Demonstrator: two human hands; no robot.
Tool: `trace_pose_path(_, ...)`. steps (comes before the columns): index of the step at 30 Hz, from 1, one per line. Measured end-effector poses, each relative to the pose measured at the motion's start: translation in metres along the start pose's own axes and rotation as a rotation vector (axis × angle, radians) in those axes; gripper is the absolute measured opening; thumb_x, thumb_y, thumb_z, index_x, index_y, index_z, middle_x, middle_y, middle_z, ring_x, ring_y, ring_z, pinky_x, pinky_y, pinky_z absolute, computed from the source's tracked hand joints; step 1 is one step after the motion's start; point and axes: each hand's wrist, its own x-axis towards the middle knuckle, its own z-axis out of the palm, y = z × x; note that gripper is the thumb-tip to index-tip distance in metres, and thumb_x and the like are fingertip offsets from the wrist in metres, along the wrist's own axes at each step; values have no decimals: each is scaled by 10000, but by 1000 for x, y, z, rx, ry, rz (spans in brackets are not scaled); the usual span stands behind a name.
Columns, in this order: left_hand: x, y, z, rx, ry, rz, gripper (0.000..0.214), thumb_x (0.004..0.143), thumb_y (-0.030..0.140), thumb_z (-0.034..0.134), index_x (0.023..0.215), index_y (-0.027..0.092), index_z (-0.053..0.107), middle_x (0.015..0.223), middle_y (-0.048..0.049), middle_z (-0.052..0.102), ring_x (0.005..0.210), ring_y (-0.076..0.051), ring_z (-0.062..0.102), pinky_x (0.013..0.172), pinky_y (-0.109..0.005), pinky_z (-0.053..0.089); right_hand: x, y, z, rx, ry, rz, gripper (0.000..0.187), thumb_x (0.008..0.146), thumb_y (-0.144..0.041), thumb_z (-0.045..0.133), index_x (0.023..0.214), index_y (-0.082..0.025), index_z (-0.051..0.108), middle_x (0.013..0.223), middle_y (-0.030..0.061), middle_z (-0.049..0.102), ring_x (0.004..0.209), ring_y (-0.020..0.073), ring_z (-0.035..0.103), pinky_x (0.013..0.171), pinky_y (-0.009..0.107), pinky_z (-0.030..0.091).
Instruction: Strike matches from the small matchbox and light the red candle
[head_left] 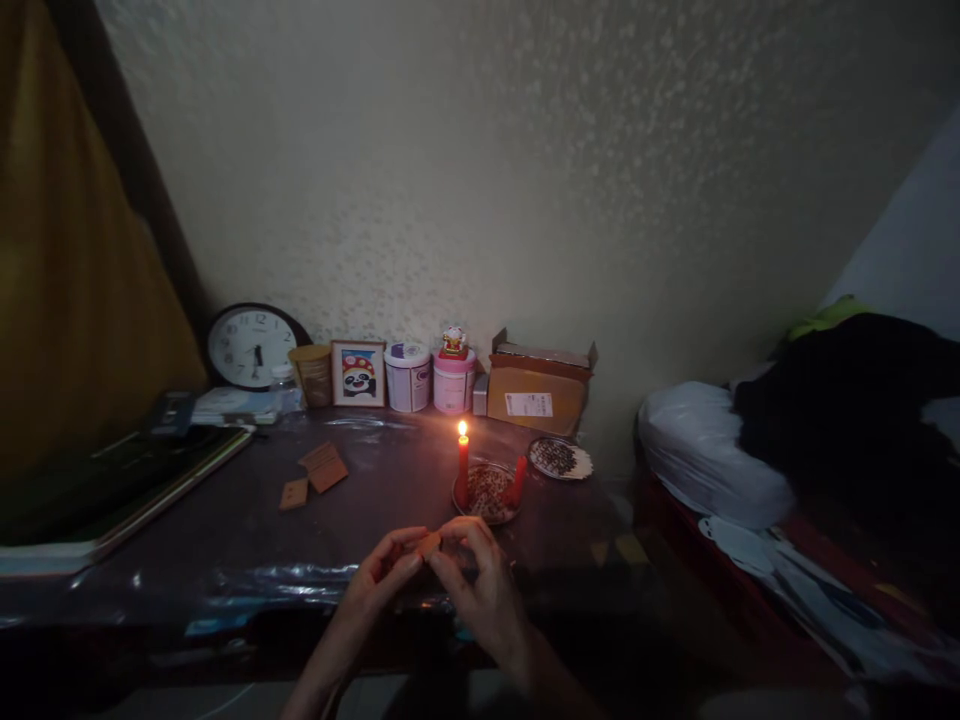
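Between both hands, just in front of the candle dish, is a small brown piece that looks like cardboard [429, 545]. My left hand [386, 572] pinches its left side, and the fingers of my right hand [480, 580] close on its right side. Behind them a lit red candle [463, 470] stands upright in a round dish [489, 520]. An unlit, shorter red candle [517, 482] leans at the dish's right edge. Further left, flat brown cardboard pieces [324, 467] lie on the dark, plastic-covered table [382, 470].
A plate of matchsticks [574, 463] sits right of the candles. Along the wall stand a clock [253, 347], a panda picture frame [358, 374], two tins [409, 385] and a cardboard box [536, 390]. A large book [112, 490] lies left; bags and clothes [709, 450] are piled right.
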Motion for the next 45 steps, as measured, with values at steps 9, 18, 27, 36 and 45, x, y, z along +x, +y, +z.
trace_pose_path(9, -6, -8, 1, 137, -84, 3, 310, 635, 328, 716, 917, 214, 657, 776, -17, 683, 730, -188, 606, 661, -254, 462, -12, 15, -1, 58, -27, 43, 70, 796, -219, 576, 864, -221, 592, 930, 9, 567, 914, 155, 566, 809, 257, 465)
trace_pose_path(18, -5, -17, 2, 94, -163, 7, 330, 670, 316, 696, 963, 197, 602, 738, 15, 632, 695, -142, 558, 660, -245, 427, -17, 23, -7, 49, -73, 53, 128, 787, -267, 587, 904, -216, 586, 1011, 28, 553, 943, 163, 575, 837, 258, 464)
trace_pose_path(27, -13, -9, 4, 151, -132, 64, 345, 662, 302, 698, 975, 185, 609, 784, -4, 640, 735, -162, 566, 674, -257, 433, -16, 23, -11, 183, -147, 91, 206, 760, -281, 613, 950, -212, 574, 1073, 49, 567, 1058, 202, 536, 930, 335, 429)
trace_pose_path(36, -12, -12, 7, 98, -200, 68, 377, 678, 293, 691, 1029, 195, 593, 840, -19, 664, 784, -168, 581, 715, -265, 435, -15, 27, -15, 303, -186, 137, 237, 755, -266, 633, 972, -214, 552, 1074, 46, 558, 1022, 203, 564, 907, 340, 447)
trace_pose_path(45, -13, -11, 10, 40, -236, 83, 370, 683, 239, 695, 1036, 209, 588, 888, -21, 664, 839, -166, 578, 757, -263, 424, -17, 28, -18, 313, -217, 101, 204, 778, -295, 614, 962, -220, 568, 1094, 47, 534, 1047, 212, 549, 930, 347, 434)
